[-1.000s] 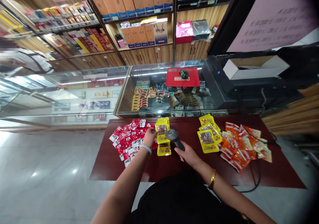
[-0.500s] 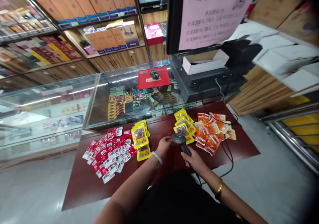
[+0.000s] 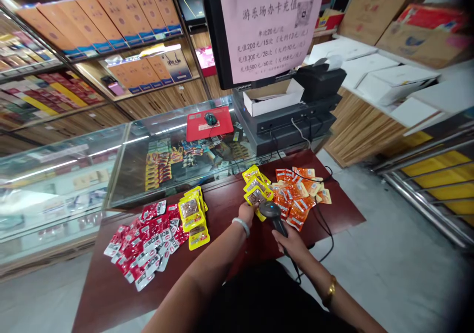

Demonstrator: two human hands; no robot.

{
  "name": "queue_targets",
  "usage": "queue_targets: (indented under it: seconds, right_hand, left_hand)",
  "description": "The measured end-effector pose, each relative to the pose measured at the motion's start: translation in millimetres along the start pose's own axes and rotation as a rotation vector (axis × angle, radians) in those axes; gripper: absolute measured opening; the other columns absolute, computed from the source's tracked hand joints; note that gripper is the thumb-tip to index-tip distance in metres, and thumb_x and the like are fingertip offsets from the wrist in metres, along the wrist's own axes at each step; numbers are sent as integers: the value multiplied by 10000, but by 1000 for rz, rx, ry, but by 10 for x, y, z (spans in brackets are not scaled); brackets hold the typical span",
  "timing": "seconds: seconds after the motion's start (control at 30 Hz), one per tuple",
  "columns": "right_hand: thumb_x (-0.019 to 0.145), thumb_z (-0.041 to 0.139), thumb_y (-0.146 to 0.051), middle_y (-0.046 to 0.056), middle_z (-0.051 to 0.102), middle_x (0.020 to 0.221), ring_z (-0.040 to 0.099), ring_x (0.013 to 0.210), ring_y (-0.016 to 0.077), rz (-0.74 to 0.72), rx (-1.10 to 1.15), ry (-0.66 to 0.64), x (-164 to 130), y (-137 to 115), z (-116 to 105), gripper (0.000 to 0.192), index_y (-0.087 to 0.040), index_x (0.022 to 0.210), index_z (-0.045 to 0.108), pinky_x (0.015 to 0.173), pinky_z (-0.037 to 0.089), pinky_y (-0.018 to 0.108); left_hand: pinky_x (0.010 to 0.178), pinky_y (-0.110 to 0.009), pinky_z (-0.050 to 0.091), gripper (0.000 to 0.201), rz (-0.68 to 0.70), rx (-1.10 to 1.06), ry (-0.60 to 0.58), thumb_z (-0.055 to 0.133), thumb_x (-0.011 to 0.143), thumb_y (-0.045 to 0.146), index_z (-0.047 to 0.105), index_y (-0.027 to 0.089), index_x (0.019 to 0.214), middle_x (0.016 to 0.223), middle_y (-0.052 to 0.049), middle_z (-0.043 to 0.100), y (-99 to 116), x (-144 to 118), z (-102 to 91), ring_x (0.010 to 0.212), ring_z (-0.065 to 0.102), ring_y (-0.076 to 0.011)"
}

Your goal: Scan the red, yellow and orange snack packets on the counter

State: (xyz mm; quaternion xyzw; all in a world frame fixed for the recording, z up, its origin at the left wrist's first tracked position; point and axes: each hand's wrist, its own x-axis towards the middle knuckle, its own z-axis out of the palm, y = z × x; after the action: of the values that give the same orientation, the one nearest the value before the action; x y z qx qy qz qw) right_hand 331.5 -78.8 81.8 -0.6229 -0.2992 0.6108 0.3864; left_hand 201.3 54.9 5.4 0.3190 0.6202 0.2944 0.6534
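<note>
While the right hand [image 3: 292, 241] grips a scanner [image 3: 273, 212], the left hand [image 3: 246, 211] pinches a yellow packet [image 3: 255, 197].

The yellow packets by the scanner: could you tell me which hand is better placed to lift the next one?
Left, probably: the left hand already touches the yellow packets, while the right hand grips the scanner.

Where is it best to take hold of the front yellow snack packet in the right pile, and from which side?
Probably at its near left edge, from the left. The yellow snack packet lies flat atop its pile; the left hand already touches that corner, while the black handheld scanner in the right hand blocks the right.
</note>
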Motion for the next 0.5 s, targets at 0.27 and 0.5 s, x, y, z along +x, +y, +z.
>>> queue_targets:
  seconds: [0.27, 0.5]
  right_hand:
    - [752, 637, -543, -119, 436, 476, 398, 367, 99, -20, -67, -96, 4, -221, 355, 514, -188, 1099, 506, 408, 329, 228]
    - [767, 638, -510, -109, 457, 488, 426, 370, 100, -34, -156, -260, 93, -195, 919, 496, -174, 1114, 525, 403, 353, 227]
  left_hand:
    - [625, -264, 489, 363, 22, 108, -13, 828, 615, 408, 732, 94, 770, 658, -61, 706, -4, -304, -933, 605, 625, -158]
    - [627, -264, 475, 416, 58, 183, 72, 793, 625, 502, 741, 114, 767, 681, -76, 712, -109, -672, -1808, 649, 630, -178]
